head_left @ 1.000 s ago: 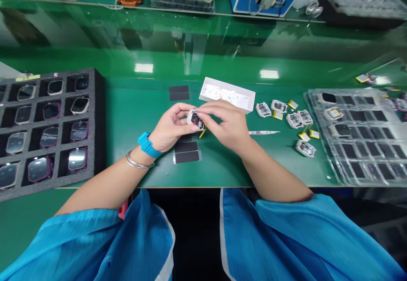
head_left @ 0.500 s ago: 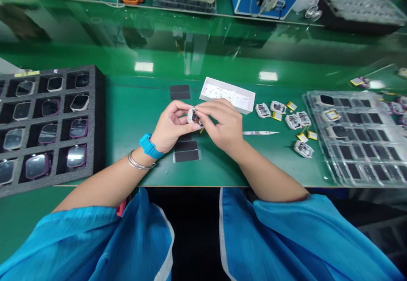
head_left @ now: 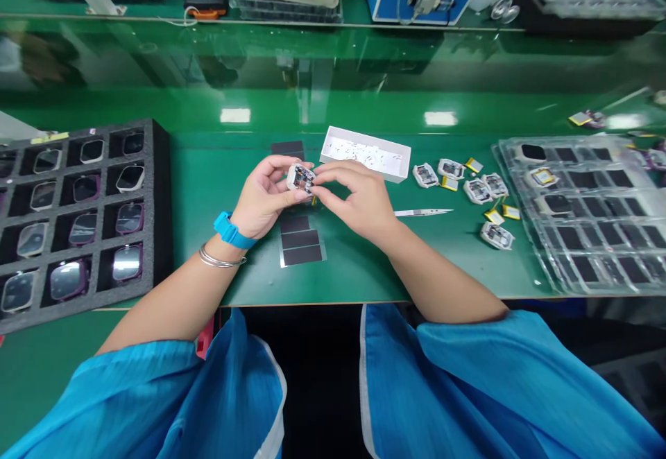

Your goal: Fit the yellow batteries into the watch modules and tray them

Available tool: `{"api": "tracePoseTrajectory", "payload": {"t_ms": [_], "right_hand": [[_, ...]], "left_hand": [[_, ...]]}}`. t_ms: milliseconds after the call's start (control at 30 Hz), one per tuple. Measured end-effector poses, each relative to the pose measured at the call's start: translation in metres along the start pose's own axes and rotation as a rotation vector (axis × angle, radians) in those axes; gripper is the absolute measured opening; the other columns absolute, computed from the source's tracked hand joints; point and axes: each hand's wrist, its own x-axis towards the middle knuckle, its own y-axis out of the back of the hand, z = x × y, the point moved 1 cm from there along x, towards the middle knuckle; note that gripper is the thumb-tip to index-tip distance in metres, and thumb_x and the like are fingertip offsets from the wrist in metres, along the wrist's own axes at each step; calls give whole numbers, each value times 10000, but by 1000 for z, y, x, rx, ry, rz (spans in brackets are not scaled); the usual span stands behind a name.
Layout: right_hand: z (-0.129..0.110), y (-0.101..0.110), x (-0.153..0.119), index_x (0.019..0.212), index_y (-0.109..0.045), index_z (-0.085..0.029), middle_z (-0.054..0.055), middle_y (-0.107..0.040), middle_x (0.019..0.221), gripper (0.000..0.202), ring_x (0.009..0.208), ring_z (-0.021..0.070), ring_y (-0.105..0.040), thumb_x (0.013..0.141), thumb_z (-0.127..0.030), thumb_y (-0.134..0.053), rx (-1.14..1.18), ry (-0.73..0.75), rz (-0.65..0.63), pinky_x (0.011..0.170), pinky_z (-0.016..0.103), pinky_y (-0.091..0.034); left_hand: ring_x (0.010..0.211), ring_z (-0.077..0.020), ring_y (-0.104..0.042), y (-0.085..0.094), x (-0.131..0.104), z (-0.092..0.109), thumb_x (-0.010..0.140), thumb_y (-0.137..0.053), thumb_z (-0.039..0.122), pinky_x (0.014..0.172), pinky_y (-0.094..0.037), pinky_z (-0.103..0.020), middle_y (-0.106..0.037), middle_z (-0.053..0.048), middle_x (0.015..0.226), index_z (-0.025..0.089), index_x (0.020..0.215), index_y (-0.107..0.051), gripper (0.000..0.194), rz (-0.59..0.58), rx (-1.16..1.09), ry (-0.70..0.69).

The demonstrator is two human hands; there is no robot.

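Head view, case moved: since the earlier frame, the small white rounded-square plastic case (head_left: 299, 179) sits further left and is turned so more of its exposed electronics shows.
Hands moved: both travel left with it, and more of the flat black rectangular strips (head_left: 302, 256) shows below the fingers.
Bench unchanged: the white rectangular open-topped box (head_left: 404, 165) and the slim silvery metal tweezers (head_left: 424, 212) keep their places, apart from a slight camera shift.
Case position: held above the green bench top (head_left: 359, 272), between the two hands, its inner side tilted toward the right hand.
Left hand: the bare left hand (head_left: 264, 192) is clamped on the case, thumb along the lower edge, fingers behind.
Right hand: the bare right hand (head_left: 354, 195) has thumb and forefinger at the case's right edge; whether they pinch anything cannot be told.
Yellow piece: a narrow yellow piece (head_left: 314, 201) shows just below the case; its attachment is unclear.
Case handling: probably light and stiff in the shell, fairly smooth, with fragile parts inside.
Case hold: best taken by the outer rim, pads clear of the electronics, without tugging the yellow piece.
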Motion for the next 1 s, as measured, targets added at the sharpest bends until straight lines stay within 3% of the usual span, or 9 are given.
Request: {"api": "tracePoseTrajectory", "payload": {"t_ms": [167, 367, 567, 700, 833, 1000], "right_hand": [[1, -5, -2, 893, -738, -253, 31, -783, 1043, 58, 992, 219, -727, 883, -234, -685, -50, 45, -13, 952, 411, -547], [2, -7, -5, 885, -729, -281, 1, -788, 1052, 109, 975, 212, -736, 893, -232, -632, -122, 92, 5, 1088, 483, -466], [3, -11, -7, 835, -702, -278, 2, -786, 1025, 125, 943, 227, -714, 875, -203, -611, -219, 118, 55, 1096, 516, -450], [1, -11, -3, 805, -659, -253, 30, -769, 1035, 122, 974, 235, -690, 858, -166, -591, -143, 121, 42, 947, 455, -526], [8, 12, 7, 815, -640, -252, 38, -745, 1012, 125, 999, 240, -678, 870, -173, -560, -132, 3, 48, 930, 431, -523], [48, 56, 16, 828, -679, -224, 71, -708, 873, 132, 895, 267, -656, 844, -166, -561, -440, -284, 83, 917, 468, -489]], "left_hand": [[1033, -199, -706, -1, 0, 1, 544, -985, 309, 924, -601, -335, -721, -59, 1090, 204, 989, -618, 586, 14, 92, -125], [1054, -232, -702, 2, 1, -1, 532, -989, 388, 954, -584, -387, -709, -79, 1090, 195, 1000, -629, 621, 0, 178, -182], [1101, -239, -696, 0, 0, -4, 568, -976, 373, 975, -583, -380, -712, -81, 1121, 201, 1037, -634, 606, 30, 149, -140], [998, -211, -727, 1, 0, -5, 602, -956, 356, 818, -631, -311, -725, -73, 1160, 218, 1098, -647, 601, 31, 51, -22], [954, -193, -741, 5, 1, -3, 660, -917, 388, 761, -640, -273, -730, -76, 1206, 235, 1163, -667, 582, 46, -38, 67], [1004, -206, -743, 8, 2, -1, 674, -910, 304, 813, -643, -285, -714, -71, 1254, 247, 1191, -681, 568, 13, -123, 109]]}}
